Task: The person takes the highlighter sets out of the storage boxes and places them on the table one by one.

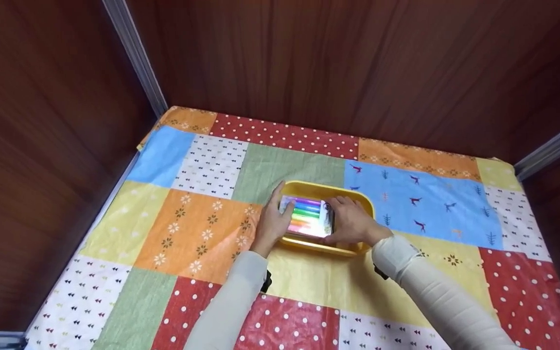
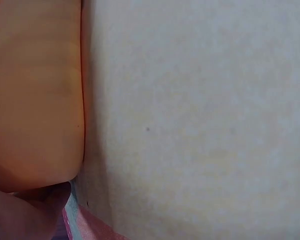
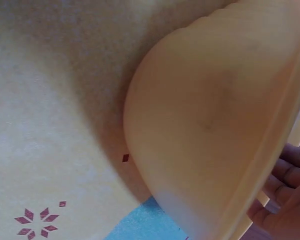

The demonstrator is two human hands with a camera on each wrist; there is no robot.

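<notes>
- Brown wood-grain panels [image 1: 280, 63] stand around the workspace; they look too far from the hands to be knocked.
- Below them spreads a patchwork cloth [image 1: 202, 223]; a hard push sideways could ruck it and shift whatever sits on it.
- On the cloth sits a yellow tray [image 1: 316, 247], which looks light; lopsided pressure on its rim might tip or slide it.
- At its right, the right hand [image 1: 353, 221] grips one end of the pack, fingers bent over the far edge; were the fingers caught against the wall, that end could slip.
- At the opposite end, the left hand [image 1: 272, 221] lays its thumb on the pack; its hidden fingers leave me unable to tell whether it pinches, so uneven support seems likeliest here.
- Smallest is the pack of coloured pens [image 1: 306, 216], between both hands within the tray's outline; squeezing could bend it, and its glossy face may slide.
</notes>
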